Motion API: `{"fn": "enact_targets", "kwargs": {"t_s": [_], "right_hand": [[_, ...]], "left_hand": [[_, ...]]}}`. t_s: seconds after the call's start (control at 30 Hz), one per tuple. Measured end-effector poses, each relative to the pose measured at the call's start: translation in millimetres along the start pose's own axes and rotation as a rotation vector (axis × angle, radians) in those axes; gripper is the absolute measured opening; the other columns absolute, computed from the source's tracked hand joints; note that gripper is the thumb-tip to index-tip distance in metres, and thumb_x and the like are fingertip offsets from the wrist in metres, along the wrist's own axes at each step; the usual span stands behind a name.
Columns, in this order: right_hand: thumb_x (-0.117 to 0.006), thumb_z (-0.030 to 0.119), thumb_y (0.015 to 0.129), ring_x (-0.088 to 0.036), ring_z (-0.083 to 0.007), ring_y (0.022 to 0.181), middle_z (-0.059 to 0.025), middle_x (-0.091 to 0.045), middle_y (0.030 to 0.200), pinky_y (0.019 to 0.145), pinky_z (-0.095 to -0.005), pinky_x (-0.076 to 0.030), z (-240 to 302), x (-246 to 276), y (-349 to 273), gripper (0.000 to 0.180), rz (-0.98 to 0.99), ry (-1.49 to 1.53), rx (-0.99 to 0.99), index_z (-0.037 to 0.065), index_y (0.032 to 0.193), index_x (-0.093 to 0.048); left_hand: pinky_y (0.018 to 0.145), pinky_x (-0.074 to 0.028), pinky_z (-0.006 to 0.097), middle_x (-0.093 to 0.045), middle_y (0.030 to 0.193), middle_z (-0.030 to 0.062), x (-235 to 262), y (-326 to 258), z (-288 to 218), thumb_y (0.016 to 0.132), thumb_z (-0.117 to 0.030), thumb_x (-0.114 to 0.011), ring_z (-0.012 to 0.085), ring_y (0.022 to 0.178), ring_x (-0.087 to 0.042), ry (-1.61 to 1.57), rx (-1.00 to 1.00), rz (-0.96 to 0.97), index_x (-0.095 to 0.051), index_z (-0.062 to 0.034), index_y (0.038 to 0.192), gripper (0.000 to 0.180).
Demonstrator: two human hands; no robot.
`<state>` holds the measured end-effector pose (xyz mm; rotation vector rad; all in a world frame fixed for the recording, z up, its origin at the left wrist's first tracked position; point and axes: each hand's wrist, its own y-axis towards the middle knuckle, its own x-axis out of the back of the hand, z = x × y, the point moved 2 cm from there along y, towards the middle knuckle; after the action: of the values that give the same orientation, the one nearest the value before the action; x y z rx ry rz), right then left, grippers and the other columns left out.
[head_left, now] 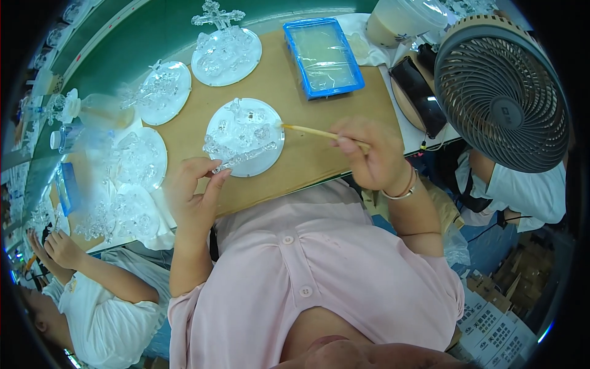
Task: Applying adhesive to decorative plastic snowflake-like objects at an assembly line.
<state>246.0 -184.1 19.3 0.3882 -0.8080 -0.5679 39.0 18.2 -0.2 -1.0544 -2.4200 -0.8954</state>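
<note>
In front of me a round white disc (264, 163) bears a clear, sculpted ornament (241, 130). A long clear knobbly part (246, 155) of it lies along the disc's near side. My left hand (195, 184) pinches the near left end of that part between thumb and fingertips. A thin yellowish brush-like stick (310, 131) is held in my right hand (365, 150), closed round it like a pen. The stick's darker tip points left, at the disc's right edge; whether it touches the ornament I cannot tell.
Similar discs with clear ornaments (226, 54) stand at the back and left. A blue-rimmed tray (326, 58) under clear film lies behind, near a plastic tub (405, 23). Sunglasses (418, 95) and a grey fan (504, 98) are at right. Another person's hands (58, 252) are at left.
</note>
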Motion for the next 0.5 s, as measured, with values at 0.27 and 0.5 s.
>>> {"fn": "enact_targets", "kwargs": {"t_s": [0.27,0.5], "right_hand": [[-0.061,0.001,0.086,-0.061,-0.0288,0.064,-0.0140,-0.061,0.077,0.058,-0.0331,-0.049,8,-4,20,0.007,0.098,-0.047,0.086,-0.001,0.092,-0.058],[-0.061,0.000,0.084,-0.060,-0.0289,0.062,-0.0135,-0.061,0.075,0.057,-0.0342,-0.048,1,-8,23,0.008,0.102,-0.093,0.157,-0.001,0.092,-0.059]], "left_hand": [[0.071,-0.049,0.025,-0.062,0.091,0.0089,-1,-7,2,0.075,0.004,-0.075,0.0145,0.080,-0.059,-0.050,0.057,0.039,-0.064,0.0018,0.093,0.020],[0.070,-0.048,0.024,-0.062,0.089,0.0081,-3,-7,-1,0.075,0.004,-0.075,0.0140,0.077,-0.059,-0.054,0.086,0.029,-0.064,0.0014,0.090,0.019]]}}
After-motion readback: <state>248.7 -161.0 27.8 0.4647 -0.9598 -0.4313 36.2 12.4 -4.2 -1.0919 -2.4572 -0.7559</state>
